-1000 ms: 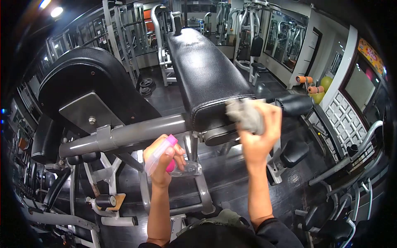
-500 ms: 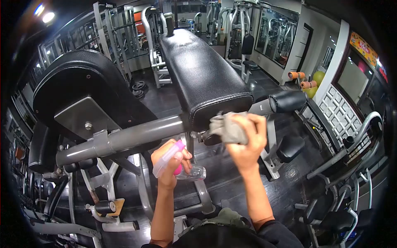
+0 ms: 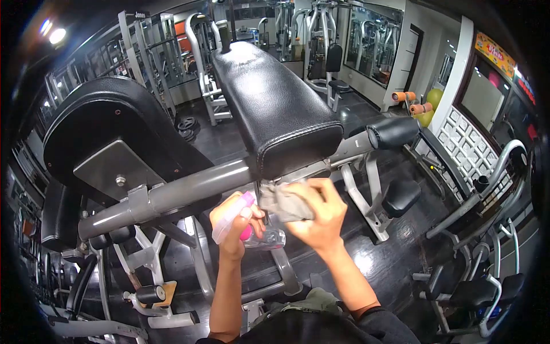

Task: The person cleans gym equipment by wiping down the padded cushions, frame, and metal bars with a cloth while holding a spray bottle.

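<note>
My left hand [image 3: 230, 232] is wrapped round a spray bottle [image 3: 269, 239] with a clear body and a pink and translucent head. The bottle lies tilted on its side in the grip. In my closed right hand [image 3: 324, 221] is a crumpled grey cloth [image 3: 286, 203], slightly blurred. The cloth is just below the near end of a long black padded bench [image 3: 281, 103], close to its metal frame; whether it touches the frame I cannot tell. Left of the bench, a thick grey metal tube [image 3: 189, 186] runs above my left hand.
A large black pad [image 3: 103, 126] with a bolted plate stands at the left. To the right is a black roller pad [image 3: 393, 132] and a small seat [image 3: 401, 196]. Weight plates [image 3: 187, 127] lie on the dark floor; more machines line the right side.
My right hand has moved left and down with the cloth, from the bench's end face to below it. My left hand still holds the bottle. The view has shifted slightly.
</note>
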`<state>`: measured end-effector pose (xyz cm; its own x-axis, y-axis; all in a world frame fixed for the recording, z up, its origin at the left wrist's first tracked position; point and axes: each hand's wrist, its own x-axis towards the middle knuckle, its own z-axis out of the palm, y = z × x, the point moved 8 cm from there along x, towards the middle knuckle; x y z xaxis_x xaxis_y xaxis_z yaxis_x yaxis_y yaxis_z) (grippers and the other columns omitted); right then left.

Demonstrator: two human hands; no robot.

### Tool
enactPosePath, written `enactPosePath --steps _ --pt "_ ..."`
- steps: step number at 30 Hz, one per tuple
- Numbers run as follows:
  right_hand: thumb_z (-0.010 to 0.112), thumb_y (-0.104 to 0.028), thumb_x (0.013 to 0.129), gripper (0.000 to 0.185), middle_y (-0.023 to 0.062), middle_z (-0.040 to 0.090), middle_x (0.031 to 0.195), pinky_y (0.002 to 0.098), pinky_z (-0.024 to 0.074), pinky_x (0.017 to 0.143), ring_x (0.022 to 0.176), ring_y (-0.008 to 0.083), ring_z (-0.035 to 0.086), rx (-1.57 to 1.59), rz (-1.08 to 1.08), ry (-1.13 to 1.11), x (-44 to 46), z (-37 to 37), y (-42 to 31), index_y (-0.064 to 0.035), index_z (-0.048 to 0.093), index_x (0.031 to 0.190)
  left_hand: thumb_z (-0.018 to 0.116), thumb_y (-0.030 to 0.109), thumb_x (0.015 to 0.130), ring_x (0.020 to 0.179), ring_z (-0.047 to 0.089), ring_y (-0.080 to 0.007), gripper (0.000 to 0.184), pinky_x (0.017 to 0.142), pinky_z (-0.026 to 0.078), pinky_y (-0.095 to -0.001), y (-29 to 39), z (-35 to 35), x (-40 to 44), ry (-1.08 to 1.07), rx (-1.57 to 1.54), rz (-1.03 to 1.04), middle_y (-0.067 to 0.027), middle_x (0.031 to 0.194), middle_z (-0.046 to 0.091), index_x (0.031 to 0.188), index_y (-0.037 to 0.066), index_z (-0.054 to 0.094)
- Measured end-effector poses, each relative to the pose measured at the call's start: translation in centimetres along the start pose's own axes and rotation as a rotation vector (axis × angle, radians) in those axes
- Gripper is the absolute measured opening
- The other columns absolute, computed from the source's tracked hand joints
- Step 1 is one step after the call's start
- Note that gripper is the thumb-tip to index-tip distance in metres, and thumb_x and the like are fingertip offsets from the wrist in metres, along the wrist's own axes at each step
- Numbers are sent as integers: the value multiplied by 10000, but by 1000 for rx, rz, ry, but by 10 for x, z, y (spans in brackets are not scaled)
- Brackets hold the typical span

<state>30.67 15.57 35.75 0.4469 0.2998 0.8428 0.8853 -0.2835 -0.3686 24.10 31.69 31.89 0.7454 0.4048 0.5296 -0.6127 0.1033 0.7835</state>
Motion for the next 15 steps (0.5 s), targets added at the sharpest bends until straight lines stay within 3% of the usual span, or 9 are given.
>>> enactPosePath --steps 2,4,6,10,15 --pt "756 -119 528 480 67 615 926 385 544 693 838 277 651 -29 39 205 -10 -17 24 -179 719 1002 613 235 854 485 601 -186 329 518 489 -285 0 -2 -1 18 -20 -8 -153 752 594 794 -88 621" --pt "742 0 541 478 105 619 970 387 540 757 899 301 646 8 135 317 -12 -27 42 -104 674 1002 552 276 858 428 550 -180 360 498 492 -302 0 -2 -4 -7 87 2 -157 695 585 800 -79 579" --pt "744 38 552 497 111 612 966 391 532 774 901 311 640 56 122 384 -15 -26 46 -96 655 1022 555 271 854 427 552 -180 355 498 493 -302 -2 -2 -7 -1 84 0 -156 694 585 802 -80 580" --pt "736 38 561 491 109 597 1004 393 530 775 894 305 637 50 96 438 -26 -9 27 -108 662 1024 566 260 847 421 551 -181 345 499 496 -302 -6 -5 -11 2 68 -23 -153 686 584 805 -82 582" --pt "742 -30 535 514 95 610 1005 398 549 701 873 315 656 63 39 332 -42 12 27 -180 679 1023 571 256 845 422 556 -182 342 504 501 -303 -6 -3 -14 -6 76 -46 -150 680 586 808 -84 584"
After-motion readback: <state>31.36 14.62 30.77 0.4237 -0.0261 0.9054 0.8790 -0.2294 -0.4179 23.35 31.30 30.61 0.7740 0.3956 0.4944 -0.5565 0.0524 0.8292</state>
